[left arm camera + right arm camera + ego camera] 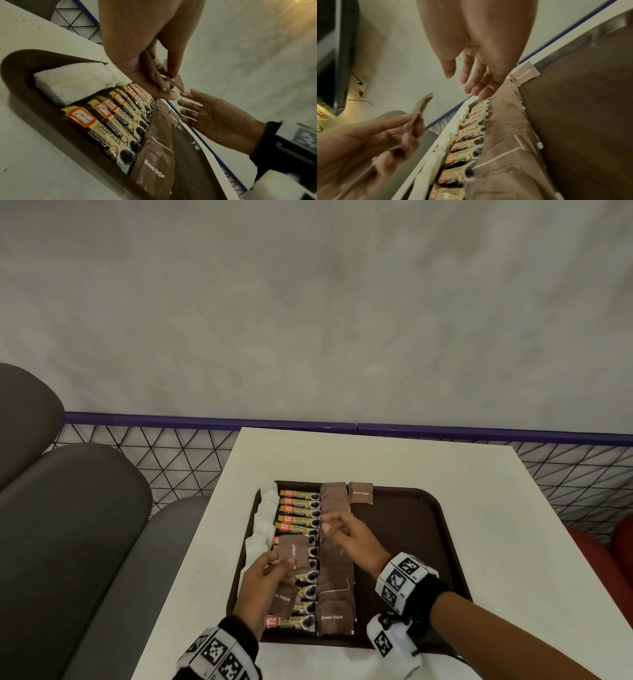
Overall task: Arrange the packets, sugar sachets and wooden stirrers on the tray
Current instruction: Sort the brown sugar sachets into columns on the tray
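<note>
A dark brown tray lies on the white table. Along its left side run a column of white sachets, a column of coffee granule packets and a column of brown sugar sachets. One more brown sugar sachet lies alone at the tray's far edge. My left hand holds a small stack of brown sugar sachets above the coffee packets. My right hand hovers over the brown column with its fingers loose and empty. No wooden stirrers are in view.
The tray's right half is bare. Grey padded seating stands left of the table, a black wire mesh fence with a purple rail runs behind it, and something red sits at the right.
</note>
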Demonstrator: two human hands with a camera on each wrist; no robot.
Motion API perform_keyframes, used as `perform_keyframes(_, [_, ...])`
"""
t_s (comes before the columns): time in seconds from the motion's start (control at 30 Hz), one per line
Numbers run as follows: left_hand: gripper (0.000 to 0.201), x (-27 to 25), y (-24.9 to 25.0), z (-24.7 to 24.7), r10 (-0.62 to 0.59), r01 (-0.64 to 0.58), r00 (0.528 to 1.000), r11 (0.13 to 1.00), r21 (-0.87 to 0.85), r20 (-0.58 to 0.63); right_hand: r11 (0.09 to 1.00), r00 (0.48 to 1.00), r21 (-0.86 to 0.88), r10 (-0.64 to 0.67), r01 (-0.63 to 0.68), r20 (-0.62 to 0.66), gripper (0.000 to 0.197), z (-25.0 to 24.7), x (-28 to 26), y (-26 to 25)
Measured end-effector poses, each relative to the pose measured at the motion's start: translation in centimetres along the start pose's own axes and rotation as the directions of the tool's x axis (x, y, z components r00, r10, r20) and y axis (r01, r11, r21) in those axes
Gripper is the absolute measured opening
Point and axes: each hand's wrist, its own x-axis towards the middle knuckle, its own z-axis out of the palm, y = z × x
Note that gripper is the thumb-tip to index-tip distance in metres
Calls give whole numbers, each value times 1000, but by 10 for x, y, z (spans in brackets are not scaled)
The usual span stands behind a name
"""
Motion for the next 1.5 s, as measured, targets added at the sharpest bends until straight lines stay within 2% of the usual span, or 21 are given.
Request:
perform_keyframes(0.13, [20, -3, 5, 5, 85, -93, 994, 986, 135, 63, 999, 995, 19, -42, 41, 89, 30, 9, -5, -8])
perform_keyframes(0.27, [22, -4, 9, 9, 113, -126, 988, 983, 133, 101, 999, 989, 8, -32, 31, 145, 8, 6, -6, -7])
perform_keyframes(0.33, [23, 1, 8, 7, 85, -92, 993, 991, 100, 77, 1000, 993, 1, -25, 25, 111, 12, -1, -5, -4])
perform_keyframes(0.4, [24, 7, 6, 3, 30, -31, 998, 999, 16, 59, 1000, 1000, 8, 20, -20, 2, 15, -12, -3, 4])
perform_keyframes(0.47, [36, 10, 5, -2, -17, 24, 997, 995, -97, 72, 997, 984, -12, 75, -78, -162, 11, -27, 1, 14])
perform_keyframes(0.53, [50, 14, 3, -11, -40, 52, 996, 984, -168, 74, 990, 933, -11, 127, -139, -338, 16, -44, 9, 25])
perform_keyframes(0.6, [53, 17, -1, -19, -42, 56, 997, 977, -208, 71, 978, 862, -5, 182, -209, -472, 17, -58, 19, 33])
perform_keyframes(0.7, [57, 20, -3, -30, -68, 83, 993, 982, -167, 94, 952, 788, -36, 229, -303, -571, 2, -72, 31, 39])
perform_keyframes(0.8, [70, 22, -3, -37, -130, 151, 980, 979, -135, 152, 929, 771, -67, 259, -363, -581, 14, -76, 45, 42])
perform_keyframes(0.9, [78, 26, -1, -40, -148, 168, 978, 976, -137, 148, 908, 773, -93, 290, -408, -565, 13, -75, 60, 47])
perform_keyframes(1.0, [75, 30, -1, -42, -147, 168, 980, 971, -168, 131, 895, 785, -130, 296, -428, -544, 8, -71, 71, 52])
perform_keyframes(1.13, [62, 29, 0, -42, -119, 147, 981, 971, -188, 153, 879, 791, -168, 299, -446, -533, 3, -66, 83, 56])
perform_keyframes(1.27, [52, 26, 2, -40, -91, 114, 986, 979, -170, 137, 862, 782, -191, 307, -470, -543, 10, -63, 90, 63])
perform_keyframes(1.33, [53, 28, 1, -40, -94, 115, 988, 977, -180, 123, 856, 772, -184, 317, -483, -551, 13, -63, 93, 67])
perform_keyframes(1.43, [64, 30, -1, -42, -111, 134, 987, 968, -211, 115, 857, 765, -176, 318, -485, -560, 23, -64, 93, 71])
perform_keyframes(1.5, [69, 30, -1, -42, -97, 126, 986, 966, -228, 135, 868, 764, -179, 288, -462, -577, 18, -65, 88, 65])
